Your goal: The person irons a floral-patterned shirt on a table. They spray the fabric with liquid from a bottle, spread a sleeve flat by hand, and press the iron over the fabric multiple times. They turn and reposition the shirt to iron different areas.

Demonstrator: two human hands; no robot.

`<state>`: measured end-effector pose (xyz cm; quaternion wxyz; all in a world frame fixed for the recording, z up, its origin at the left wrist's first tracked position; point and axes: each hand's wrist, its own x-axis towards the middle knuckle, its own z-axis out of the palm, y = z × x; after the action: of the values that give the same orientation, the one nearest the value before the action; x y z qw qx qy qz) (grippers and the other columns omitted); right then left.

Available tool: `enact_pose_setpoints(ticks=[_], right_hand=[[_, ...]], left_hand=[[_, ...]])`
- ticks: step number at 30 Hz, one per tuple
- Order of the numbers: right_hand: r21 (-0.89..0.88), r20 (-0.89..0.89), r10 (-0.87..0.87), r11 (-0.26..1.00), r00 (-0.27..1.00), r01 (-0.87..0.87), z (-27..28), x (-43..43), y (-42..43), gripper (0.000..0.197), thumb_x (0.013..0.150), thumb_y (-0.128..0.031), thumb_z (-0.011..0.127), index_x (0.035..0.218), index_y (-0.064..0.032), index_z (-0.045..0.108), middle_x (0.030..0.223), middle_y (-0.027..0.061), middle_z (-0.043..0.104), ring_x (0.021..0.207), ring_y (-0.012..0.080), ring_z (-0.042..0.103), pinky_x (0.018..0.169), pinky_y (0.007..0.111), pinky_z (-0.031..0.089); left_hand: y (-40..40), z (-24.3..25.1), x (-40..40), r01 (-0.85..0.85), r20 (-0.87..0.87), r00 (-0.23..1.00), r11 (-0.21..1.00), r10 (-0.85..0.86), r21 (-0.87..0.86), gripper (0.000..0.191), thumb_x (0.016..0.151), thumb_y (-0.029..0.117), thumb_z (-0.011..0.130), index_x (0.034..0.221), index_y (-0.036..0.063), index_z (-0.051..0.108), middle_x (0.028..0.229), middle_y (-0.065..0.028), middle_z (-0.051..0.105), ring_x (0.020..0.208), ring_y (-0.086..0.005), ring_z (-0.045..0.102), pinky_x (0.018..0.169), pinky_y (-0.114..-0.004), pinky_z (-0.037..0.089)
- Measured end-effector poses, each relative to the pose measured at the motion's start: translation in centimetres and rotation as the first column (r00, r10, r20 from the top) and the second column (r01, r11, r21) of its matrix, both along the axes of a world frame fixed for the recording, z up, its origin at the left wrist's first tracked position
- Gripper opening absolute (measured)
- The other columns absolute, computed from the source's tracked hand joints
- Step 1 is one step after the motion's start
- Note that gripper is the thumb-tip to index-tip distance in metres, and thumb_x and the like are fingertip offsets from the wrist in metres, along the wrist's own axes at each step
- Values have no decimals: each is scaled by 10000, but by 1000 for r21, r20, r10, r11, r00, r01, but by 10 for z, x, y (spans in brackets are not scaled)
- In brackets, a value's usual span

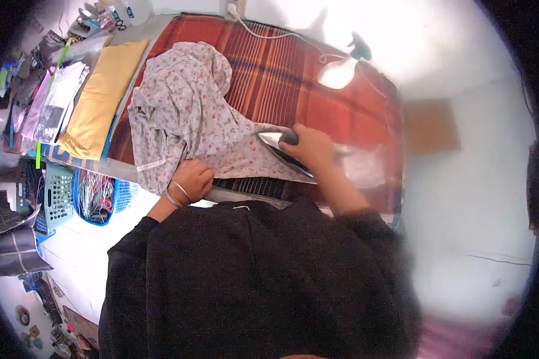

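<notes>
A floral-print garment (pixel 193 112) lies on a red and brown striped cloth (pixel 269 80) that covers the table. Its left part is bunched up, while a flatter, narrower part reaches right along the near edge. My right hand (pixel 312 146) is closed around the handle of an electric iron (pixel 274 139), whose soleplate rests on that flatter part, tip pointing up and left. My left hand (pixel 193 179), with bangles at the wrist, grips the garment's near edge beside a pale strip; the fingertips are partly hidden in the fabric.
A white spray bottle (pixel 339 72) lies at the back right, near a white power cord (pixel 269 36). Folded yellow fabric (pixel 105 98) and packed clothes (pixel 63 103) lie at the left. Below the table's left edge are plastic baskets (pixel 58 195), one holding cords or threads. A wall borders the right side.
</notes>
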<state>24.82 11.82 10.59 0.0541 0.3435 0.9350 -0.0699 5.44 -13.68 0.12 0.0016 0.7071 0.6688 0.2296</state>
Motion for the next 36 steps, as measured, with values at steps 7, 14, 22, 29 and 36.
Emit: enact_pose_setpoints(ticks=[7,14,22,29,36], right_hand=[[-3,10,111,994,994,-111,2,-17,19,437,713,-489,686,931,-119,607,876,130,673,821,328,651,711,448,503],[35,14,104,994,994,-105,10,3,42,437,701,-502,686,887,-115,605,816,145,663,796,346,641,694,457,493],[214,-229,733,680,641,-702,-19,-54,51,362,640,-455,725,775,-153,578,668,80,613,668,304,613,631,428,457],[242,-137,731,679,668,-693,-12,-61,76,399,636,-509,717,748,-148,590,654,71,600,678,300,614,635,435,434],[191,-246,808,581,535,-791,-16,-63,49,413,641,-545,701,721,-154,595,669,62,608,683,304,615,634,446,438]], left_hand=[[3,1,4,3,-20,1000,999,-4,-47,174,669,178,636,773,82,535,802,-86,513,789,-278,526,672,-407,422],[3,-13,-1,-13,23,1000,999,13,40,169,649,219,626,727,98,538,745,-64,502,768,-248,521,667,-381,413],[-3,-28,-9,99,-4,995,994,-99,43,255,590,303,657,719,116,541,726,-30,522,745,-227,547,673,-375,425],[-2,-34,-12,158,-118,981,987,-156,4,272,599,352,645,729,137,542,746,-8,525,748,-201,551,673,-361,424],[-2,-21,-7,139,-76,988,988,-134,67,226,643,311,652,716,132,535,731,-14,516,733,-204,543,658,-361,407]])
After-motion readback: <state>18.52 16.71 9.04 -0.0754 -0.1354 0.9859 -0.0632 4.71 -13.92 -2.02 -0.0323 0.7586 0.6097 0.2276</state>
